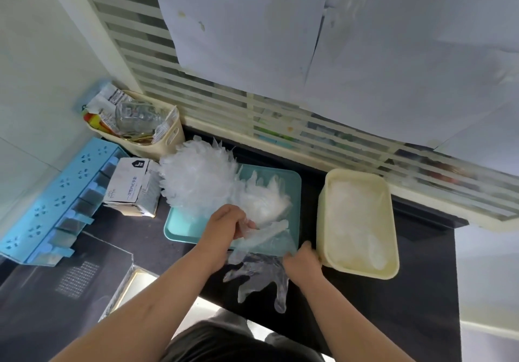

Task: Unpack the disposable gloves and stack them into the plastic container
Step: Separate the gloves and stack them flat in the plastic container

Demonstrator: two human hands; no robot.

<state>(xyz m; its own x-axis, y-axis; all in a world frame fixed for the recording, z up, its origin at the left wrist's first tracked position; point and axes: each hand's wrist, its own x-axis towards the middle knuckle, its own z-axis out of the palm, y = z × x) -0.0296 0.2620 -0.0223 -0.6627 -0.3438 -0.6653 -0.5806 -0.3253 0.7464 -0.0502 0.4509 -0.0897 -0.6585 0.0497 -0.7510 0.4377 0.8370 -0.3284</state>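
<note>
left hand [227, 221]: fingers curled tight round a whitish glove [269, 228] at the near edge of the teal tray [179, 229]
right hand [302, 259]: fingers narrow, pinching the cuff of a clear glove [261, 277] that lies flat on the dark worktop [393, 305]
glove pile [202, 176]: fluffy heap on the tray's far left, spilling over the rim
plastic container [323, 221]: cream, just right of the tray, and I can see gloves stacked inside
glove box [126, 184]: open, left of the tray
</note>
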